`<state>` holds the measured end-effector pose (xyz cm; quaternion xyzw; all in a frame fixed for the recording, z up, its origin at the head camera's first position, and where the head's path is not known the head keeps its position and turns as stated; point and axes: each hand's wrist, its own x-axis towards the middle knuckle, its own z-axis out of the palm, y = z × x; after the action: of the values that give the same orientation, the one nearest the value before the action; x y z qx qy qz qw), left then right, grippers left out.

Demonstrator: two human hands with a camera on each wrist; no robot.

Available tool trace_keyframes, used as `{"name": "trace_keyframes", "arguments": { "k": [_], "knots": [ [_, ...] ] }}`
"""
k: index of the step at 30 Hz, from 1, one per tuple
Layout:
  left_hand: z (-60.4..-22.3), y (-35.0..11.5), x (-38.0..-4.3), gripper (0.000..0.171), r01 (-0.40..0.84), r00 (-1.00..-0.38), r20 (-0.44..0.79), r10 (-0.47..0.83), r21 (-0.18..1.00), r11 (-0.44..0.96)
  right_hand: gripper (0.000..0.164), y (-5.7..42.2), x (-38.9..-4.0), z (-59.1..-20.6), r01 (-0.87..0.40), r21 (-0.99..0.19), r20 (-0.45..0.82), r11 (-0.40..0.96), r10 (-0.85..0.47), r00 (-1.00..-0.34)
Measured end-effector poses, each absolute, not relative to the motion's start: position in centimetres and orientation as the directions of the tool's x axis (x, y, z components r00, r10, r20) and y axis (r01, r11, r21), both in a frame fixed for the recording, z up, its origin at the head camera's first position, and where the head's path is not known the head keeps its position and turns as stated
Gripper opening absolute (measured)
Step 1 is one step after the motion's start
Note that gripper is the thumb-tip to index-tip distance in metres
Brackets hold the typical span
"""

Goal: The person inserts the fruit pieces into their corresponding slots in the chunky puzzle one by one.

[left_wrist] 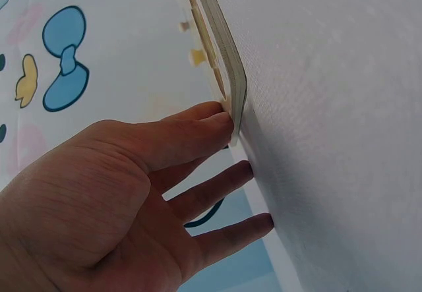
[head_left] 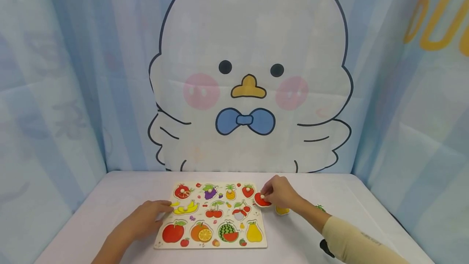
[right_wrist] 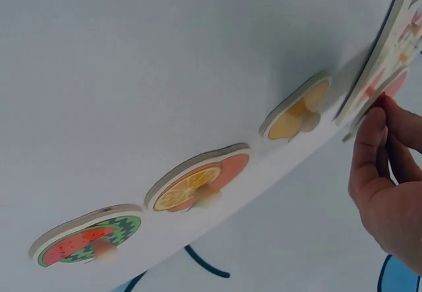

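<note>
A fruit knob puzzle board (head_left: 199, 248) lies on the table, its printed spaces showing fruit such as grapes, bananas and pear. My left hand (head_left: 148, 218) is at the board's left side; in the left wrist view, thumb and index fingertips touch its edge (left_wrist: 232, 48) while two straight fingers reach to the tabletop. My right hand (head_left: 282, 192) pinches a red fruit puzzle piece (head_left: 259, 203) by its knob, tilted at the board's right edge. Beside that hand lies a yellow fruit piece (head_left: 282, 211), partly hidden by it in the head view.
An orange puzzle piece (right_wrist: 198, 180) and a watermelon piece (right_wrist: 89, 239) lie in a row with the yellow one on the white table, mostly hidden behind my right arm in the head view. A dark object (head_left: 326, 248) shows by the sleeve. Behind stands a cartoon-printed curtain (head_left: 249, 31).
</note>
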<state>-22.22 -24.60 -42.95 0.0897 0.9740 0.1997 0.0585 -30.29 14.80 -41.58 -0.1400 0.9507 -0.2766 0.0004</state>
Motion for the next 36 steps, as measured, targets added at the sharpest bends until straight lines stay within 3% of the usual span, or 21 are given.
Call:
{"name": "trace_keyframes", "arguments": {
  "k": [8, 36],
  "knots": [
    [-43.0, -24.6, -22.3, 0.035, 0.163, -0.975, -0.075, 0.209, 0.399, 0.902, 0.007, 12.7, -29.0, -41.5, -0.391, -0.522, 0.104, 0.758, -0.398, -0.912],
    [-42.9, -24.6, -22.4, 0.035, 0.153, -0.974, -0.096, 0.207, 0.396, 0.906, 0.011, 1.7, -25.4, -41.2, -0.44, -0.576, 0.0, 0.689, -0.538, -0.843]
  ]
}}
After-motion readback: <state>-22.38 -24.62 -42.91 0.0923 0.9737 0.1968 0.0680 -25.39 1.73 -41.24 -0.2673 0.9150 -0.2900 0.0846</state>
